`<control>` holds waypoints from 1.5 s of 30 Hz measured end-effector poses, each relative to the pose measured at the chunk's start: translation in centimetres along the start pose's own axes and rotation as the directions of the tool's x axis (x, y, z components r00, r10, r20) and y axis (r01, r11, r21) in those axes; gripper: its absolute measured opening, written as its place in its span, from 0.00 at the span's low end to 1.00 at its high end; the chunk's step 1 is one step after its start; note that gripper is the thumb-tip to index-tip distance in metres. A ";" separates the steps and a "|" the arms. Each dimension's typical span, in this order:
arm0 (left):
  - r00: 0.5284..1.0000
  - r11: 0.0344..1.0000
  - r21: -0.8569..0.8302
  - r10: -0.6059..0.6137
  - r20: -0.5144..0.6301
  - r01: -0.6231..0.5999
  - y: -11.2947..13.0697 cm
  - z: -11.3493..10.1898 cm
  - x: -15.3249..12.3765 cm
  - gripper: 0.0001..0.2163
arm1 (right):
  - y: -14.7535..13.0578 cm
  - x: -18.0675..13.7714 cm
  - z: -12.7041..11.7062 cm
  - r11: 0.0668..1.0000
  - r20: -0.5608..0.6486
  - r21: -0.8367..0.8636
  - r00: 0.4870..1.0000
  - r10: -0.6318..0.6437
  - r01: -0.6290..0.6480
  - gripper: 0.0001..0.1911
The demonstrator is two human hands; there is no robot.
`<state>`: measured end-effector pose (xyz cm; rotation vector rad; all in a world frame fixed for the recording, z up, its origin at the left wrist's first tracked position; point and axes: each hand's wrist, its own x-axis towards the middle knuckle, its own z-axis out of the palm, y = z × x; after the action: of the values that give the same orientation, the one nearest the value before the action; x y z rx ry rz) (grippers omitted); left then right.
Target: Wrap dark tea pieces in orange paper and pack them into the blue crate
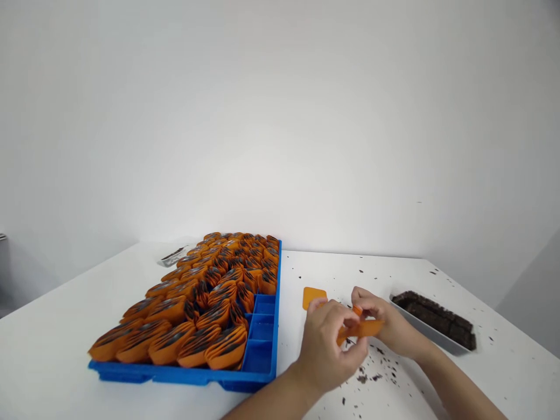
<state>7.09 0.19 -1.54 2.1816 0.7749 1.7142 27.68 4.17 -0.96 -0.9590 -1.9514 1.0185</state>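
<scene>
My left hand (332, 344) and my right hand (385, 321) meet above the table, fingers pinched on a bent orange sheet (361, 331) between them. Part of it is hidden behind my fingers, so its full shape cannot be made out. Just behind my left hand, a flat orange square (314, 297) lies on the table. To the left stands a blue tray (276, 338), divided into compartments. Rows of orange folded packets (168, 344) with dark edges or contents fill most of it. Three bare compartments show at its near right side.
A pale trough (420, 324) holding dark brown crumbly blocks sits right of my right hand. Dark crumbs (363, 378) are scattered over the white table (52, 344). At the back left lies a clear bag (172, 255) with dark bits. A white wall rises behind.
</scene>
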 end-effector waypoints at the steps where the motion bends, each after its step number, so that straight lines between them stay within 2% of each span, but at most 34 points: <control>1: 1.000 1.000 0.007 0.017 0.019 -0.017 -0.1 0.0 0.1 0.12 | 0.1 0.0 0.0 1.000 0.000 -0.016 1.000 0.001 -0.001 0.12; 5: 0.997 0.998 0.000 0.056 0.047 -0.056 -0.7 0.0 0.1 0.12 | 0.4 0.0 0.4 0.993 0.002 -0.116 1.000 0.007 -0.007 0.12; 10: 0.999 0.999 -0.044 -0.018 0.050 0.020 -1.1 0.2 -0.1 0.12 | -0.5 0.2 0.6 0.980 -0.007 -0.199 1.000 0.018 -0.019 0.11; 12: 0.998 0.995 -0.078 -0.055 0.041 0.058 -1.4 0.4 -0.2 0.11 | -1.3 0.4 -0.5 0.970 0.043 -0.238 0.998 0.049 -0.037 0.07; 14: 0.996 0.988 -0.127 -0.087 0.030 0.090 -1.7 0.6 -0.4 0.09 | -2.4 0.7 -2.6 0.939 0.077 -0.331 0.989 0.126 -0.094 0.11; 17: 0.992 0.971 -0.202 -0.130 0.009 0.129 -2.1 0.8 -0.5 0.07 | -3.9 1.6 -7.5 0.819 0.028 -0.528 0.959 0.281 -0.225 0.22; 19: 0.987 0.959 -0.239 -0.160 -0.011 0.153 -2.3 0.9 -0.5 0.07 | -4.3 2.3 -11.1 0.689 -0.050 -0.641 0.914 0.402 -0.338 0.26; 22: 0.981 0.947 -0.269 -0.191 -0.036 0.174 -2.3 0.9 -0.4 0.09 | -3.7 3.1 -15.7 0.434 -0.194 -0.741 0.782 0.592 -0.512 0.28; 24: 0.978 0.942 -0.279 -0.204 -0.038 0.185 -2.2 0.8 -0.3 0.10 | -2.9 3.3 -17.7 0.344 -0.236 -0.747 0.711 0.662 -0.569 0.26; 26: 0.973 0.932 -0.295 -0.229 -0.030 0.210 -2.1 0.8 -0.3 0.11 | -2.1 3.3 -18.8 0.344 -0.220 -0.739 0.690 0.690 -0.579 0.25; 30: 0.953 0.911 -0.292 -0.304 0.002 0.291 -2.1 0.7 -0.5 0.10 | -0.6 3.5 -19.3 0.409 -0.131 -0.742 0.713 0.689 -0.531 0.29; 32: 0.946 0.908 -0.270 -0.324 0.032 0.320 -2.3 0.6 -0.6 0.10 | 0.2 3.8 -19.3 0.412 -0.121 -0.752 0.722 0.681 -0.514 0.31; 38: 0.931 0.897 -0.264 -0.309 0.195 0.353 -2.4 0.7 -1.0 0.10 | 2.1 4.5 -19.3 0.421 -0.086 -0.759 0.717 0.692 -0.497 0.28; 41: 0.895 0.826 -0.354 -0.368 0.252 0.439 -2.2 1.0 -1.3 0.11 | 2.0 4.4 -19.1 0.431 -0.062 -0.761 0.716 0.695 -0.484 0.22; 45: 0.829 0.698 -0.449 -0.500 0.250 0.557 -1.8 1.4 -1.5 0.11 | 1.2 4.6 -18.4 0.458 -0.038 -0.765 0.742 0.670 -0.453 0.17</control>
<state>7.76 1.04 -4.12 1.4805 0.7256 1.2919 41.41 14.65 6.97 -2.1751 -2.3893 0.6642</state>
